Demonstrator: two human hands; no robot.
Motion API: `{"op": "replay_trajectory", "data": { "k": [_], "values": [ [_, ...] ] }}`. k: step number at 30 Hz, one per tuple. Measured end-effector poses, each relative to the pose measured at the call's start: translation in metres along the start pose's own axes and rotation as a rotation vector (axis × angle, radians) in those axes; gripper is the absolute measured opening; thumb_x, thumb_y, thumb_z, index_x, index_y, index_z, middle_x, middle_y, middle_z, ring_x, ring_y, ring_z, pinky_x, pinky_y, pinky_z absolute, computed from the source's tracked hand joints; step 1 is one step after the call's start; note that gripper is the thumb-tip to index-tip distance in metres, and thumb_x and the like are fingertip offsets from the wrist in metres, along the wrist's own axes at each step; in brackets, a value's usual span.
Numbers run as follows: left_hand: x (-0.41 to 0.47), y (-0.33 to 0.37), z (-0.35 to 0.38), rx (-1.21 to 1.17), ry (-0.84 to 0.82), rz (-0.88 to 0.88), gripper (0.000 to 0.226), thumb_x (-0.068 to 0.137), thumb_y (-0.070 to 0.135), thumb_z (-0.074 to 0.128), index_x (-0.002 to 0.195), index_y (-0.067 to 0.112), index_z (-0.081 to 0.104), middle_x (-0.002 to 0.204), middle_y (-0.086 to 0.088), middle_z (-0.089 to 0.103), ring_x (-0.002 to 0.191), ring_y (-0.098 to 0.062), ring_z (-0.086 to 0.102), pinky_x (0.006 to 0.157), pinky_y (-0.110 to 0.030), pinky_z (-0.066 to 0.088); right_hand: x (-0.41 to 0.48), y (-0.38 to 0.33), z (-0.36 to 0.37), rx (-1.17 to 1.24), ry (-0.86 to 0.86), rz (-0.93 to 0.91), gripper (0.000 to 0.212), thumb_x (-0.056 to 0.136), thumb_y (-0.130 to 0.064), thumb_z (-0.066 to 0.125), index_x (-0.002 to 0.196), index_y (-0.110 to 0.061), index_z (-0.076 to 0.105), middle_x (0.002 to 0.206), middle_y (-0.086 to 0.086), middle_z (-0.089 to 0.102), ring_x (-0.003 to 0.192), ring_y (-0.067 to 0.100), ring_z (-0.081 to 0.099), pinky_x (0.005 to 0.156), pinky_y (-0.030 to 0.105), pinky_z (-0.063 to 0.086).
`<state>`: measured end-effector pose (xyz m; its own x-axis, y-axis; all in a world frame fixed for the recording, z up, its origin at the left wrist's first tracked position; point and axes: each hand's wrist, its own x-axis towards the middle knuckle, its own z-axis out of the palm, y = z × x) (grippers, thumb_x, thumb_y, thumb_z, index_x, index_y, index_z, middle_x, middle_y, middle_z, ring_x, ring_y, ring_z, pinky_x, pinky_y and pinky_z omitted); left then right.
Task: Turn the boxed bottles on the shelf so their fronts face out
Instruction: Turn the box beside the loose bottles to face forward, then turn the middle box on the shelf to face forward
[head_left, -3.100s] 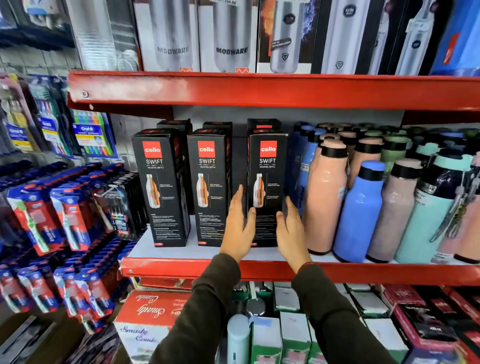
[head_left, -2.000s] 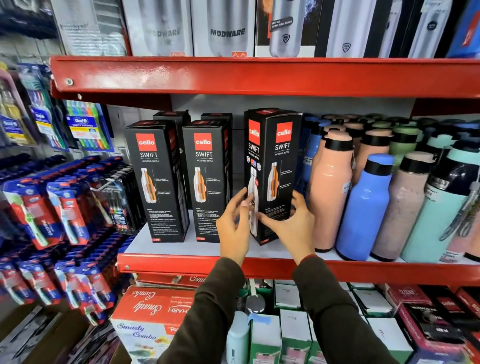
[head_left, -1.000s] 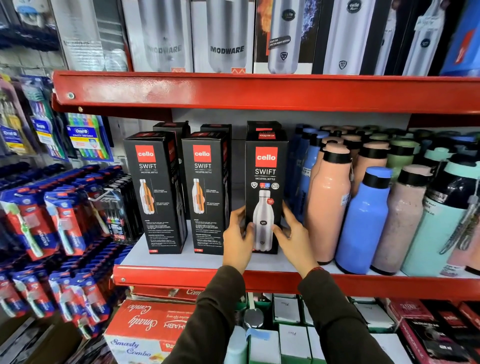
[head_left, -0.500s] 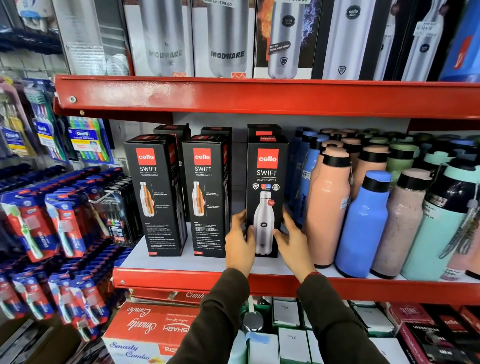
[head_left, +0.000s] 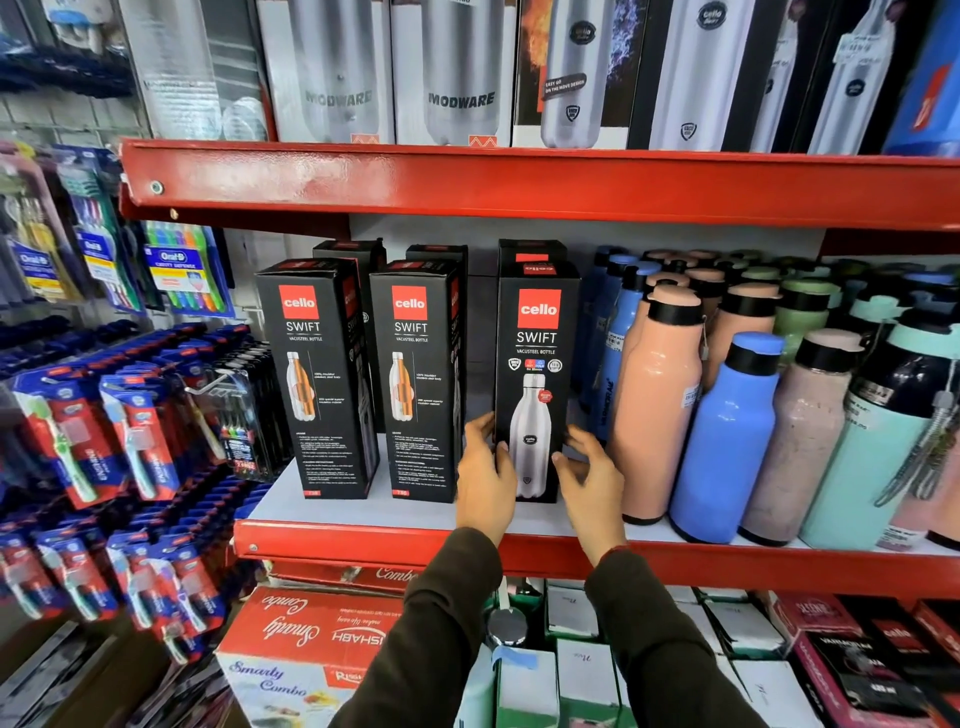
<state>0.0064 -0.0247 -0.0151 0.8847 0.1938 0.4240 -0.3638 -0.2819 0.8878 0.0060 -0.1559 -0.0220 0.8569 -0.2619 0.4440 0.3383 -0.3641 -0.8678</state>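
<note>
Three black boxed bottles stand in a row at the front of the red middle shelf (head_left: 363, 540). The left box (head_left: 317, 374) and the middle box (head_left: 415, 379) show a panel with a small orange cutaway bottle. The right box (head_left: 535, 332) shows its front, with a large silver bottle. My left hand (head_left: 485, 478) grips this right box low on its left edge. My right hand (head_left: 592, 478) grips it low on its right edge. The box stands upright on the shelf. More black boxes stand behind the row, mostly hidden.
Loose bottles crowd the shelf right of the boxes, with a peach bottle (head_left: 654, 405) closest and a blue bottle (head_left: 727, 441) beside it. The upper red shelf (head_left: 519, 182) hangs overhead. Toothbrush packs (head_left: 104, 415) hang on the left. Cartons (head_left: 311, 649) fill the shelf below.
Both hands lifted the right box, turned it from the orange-bottle panel to the silver-bottle front, and set it back on the shelf. In the last half second it barely moved.
</note>
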Motion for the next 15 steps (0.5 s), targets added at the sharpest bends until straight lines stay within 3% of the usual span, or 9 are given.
{"op": "replay_trajectory", "data": {
  "k": [5, 9, 11, 15],
  "values": [
    [-0.008, 0.003, -0.012, -0.080, 0.023, 0.058, 0.039, 0.100, 0.007, 0.046, 0.137, 0.017, 0.042, 0.135, 0.000, 0.057, 0.124, -0.008, 0.056, 0.110, -0.033, 0.046, -0.013, 0.002, 0.004, 0.084, 0.126, -0.015, 0.036, 0.089, -0.004, 0.064, 0.121, -0.021, 0.062, 0.114, 0.001, 0.068, 0.102, 0.008, 0.064, 0.094, 0.033, 0.054],
    [-0.017, 0.007, -0.033, -0.129, 0.104, 0.179, 0.034, 0.102, 0.008, 0.045, 0.134, 0.019, 0.048, 0.127, 0.006, 0.061, 0.120, -0.007, 0.059, 0.100, -0.024, 0.050, -0.033, -0.015, 0.014, 0.141, 0.216, -0.097, 0.025, 0.090, -0.012, 0.065, 0.113, -0.025, 0.065, 0.108, -0.003, 0.065, 0.097, 0.010, 0.063, 0.084, 0.025, 0.053],
    [-0.019, 0.011, -0.045, -0.116, 0.185, 0.258, 0.034, 0.102, 0.006, 0.044, 0.133, 0.017, 0.051, 0.127, 0.004, 0.061, 0.120, -0.011, 0.058, 0.099, -0.021, 0.048, -0.041, -0.029, 0.023, 0.140, 0.194, -0.166, 0.020, 0.092, -0.015, 0.064, 0.109, -0.025, 0.066, 0.105, -0.004, 0.064, 0.094, 0.010, 0.062, 0.081, 0.019, 0.051],
    [-0.011, 0.005, -0.064, 0.019, 0.365, 0.332, 0.042, 0.099, 0.001, 0.046, 0.140, 0.011, 0.046, 0.136, -0.006, 0.050, 0.129, -0.018, 0.048, 0.112, -0.023, 0.034, -0.047, -0.050, 0.051, 0.148, 0.076, -0.187, 0.022, 0.094, -0.016, 0.061, 0.115, -0.021, 0.067, 0.111, -0.006, 0.066, 0.100, 0.004, 0.063, 0.083, 0.013, 0.050]
  ]
}}
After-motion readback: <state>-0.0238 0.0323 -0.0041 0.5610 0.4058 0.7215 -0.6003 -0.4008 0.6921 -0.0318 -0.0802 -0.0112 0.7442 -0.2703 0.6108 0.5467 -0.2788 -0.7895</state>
